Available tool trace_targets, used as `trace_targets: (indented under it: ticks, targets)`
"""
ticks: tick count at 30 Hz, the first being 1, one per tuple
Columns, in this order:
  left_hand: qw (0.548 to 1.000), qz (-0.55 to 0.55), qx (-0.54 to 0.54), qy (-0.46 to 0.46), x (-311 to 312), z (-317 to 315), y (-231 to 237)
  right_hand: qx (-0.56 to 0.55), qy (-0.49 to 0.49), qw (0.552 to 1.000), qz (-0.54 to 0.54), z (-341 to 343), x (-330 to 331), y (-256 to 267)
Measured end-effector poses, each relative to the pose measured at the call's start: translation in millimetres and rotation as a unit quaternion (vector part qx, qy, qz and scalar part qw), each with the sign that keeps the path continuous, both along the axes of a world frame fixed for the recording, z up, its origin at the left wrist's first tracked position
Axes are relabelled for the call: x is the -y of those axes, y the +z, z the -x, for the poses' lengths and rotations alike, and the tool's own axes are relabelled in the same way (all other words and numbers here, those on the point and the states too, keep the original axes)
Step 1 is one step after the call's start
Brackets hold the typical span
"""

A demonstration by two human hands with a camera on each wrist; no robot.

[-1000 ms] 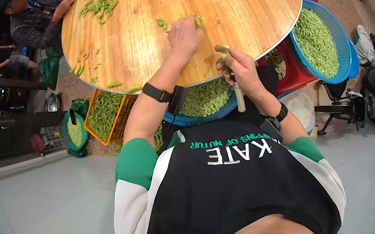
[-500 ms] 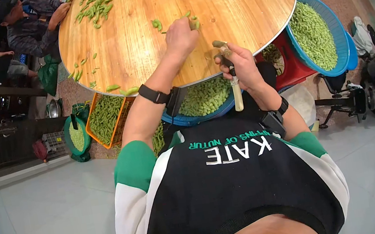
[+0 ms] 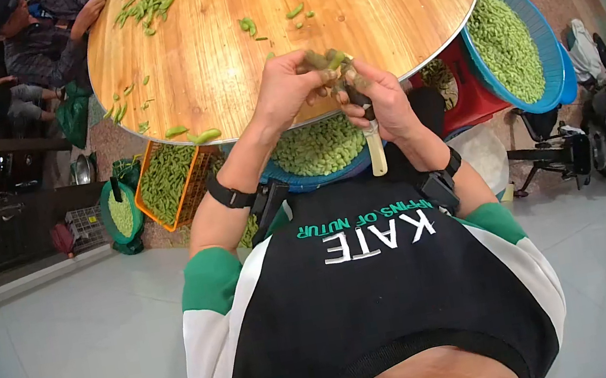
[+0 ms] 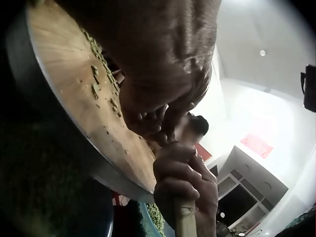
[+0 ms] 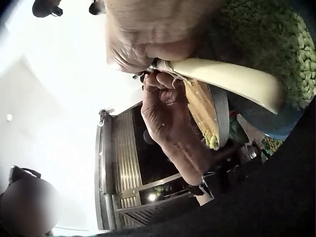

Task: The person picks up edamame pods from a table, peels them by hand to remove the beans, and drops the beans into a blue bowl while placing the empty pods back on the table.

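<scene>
- Now a small green bean pod (image 3: 336, 61) is pinched between the thumb and fingers of the bare left hand (image 3: 285, 92).
- A slim tool (image 3: 376, 151) with a smooth cream handle and a dark part above it is held in the bare right hand (image 3: 385, 101), with the fingers curled round it.
- The handle is pointed down, toward the person's body.
- Both hands are held close together over the near edge of the round, light-brown wooden bench (image 3: 411, 23), with the pod between them. Whether the pod is touched by the tool cannot be told.
- Past the hands, a few loose green pods (image 3: 247, 26) are scattered, and a big heap of green pods (image 3: 148, 5) is seen at the far left.
- Below the hands, a round blue plastic basket (image 3: 310, 183) is filled with pale green beans (image 3: 320, 148).
- To the left, an orange plastic crate (image 3: 185, 189) is filled with green pods.
</scene>
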State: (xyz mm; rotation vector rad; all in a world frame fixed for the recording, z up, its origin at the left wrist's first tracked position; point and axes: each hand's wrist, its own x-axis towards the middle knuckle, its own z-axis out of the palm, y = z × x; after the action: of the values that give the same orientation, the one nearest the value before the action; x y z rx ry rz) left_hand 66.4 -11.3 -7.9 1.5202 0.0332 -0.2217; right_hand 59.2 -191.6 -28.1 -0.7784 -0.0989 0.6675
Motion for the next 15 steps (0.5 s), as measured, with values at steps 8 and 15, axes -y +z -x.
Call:
trace_targets:
  ticks: [8,15]
  targets:
    - [0.999,-0.011,-0.019,-0.032,-11.0,11.5,4.9,0.042,0.032,0.998,0.022,5.8,-3.5,6.1]
    - [0.997,0.033,-0.025,-0.072,-20.4,11.8,-7.1,0.043,0.039,0.997,0.041,7.2,-3.0,5.3]
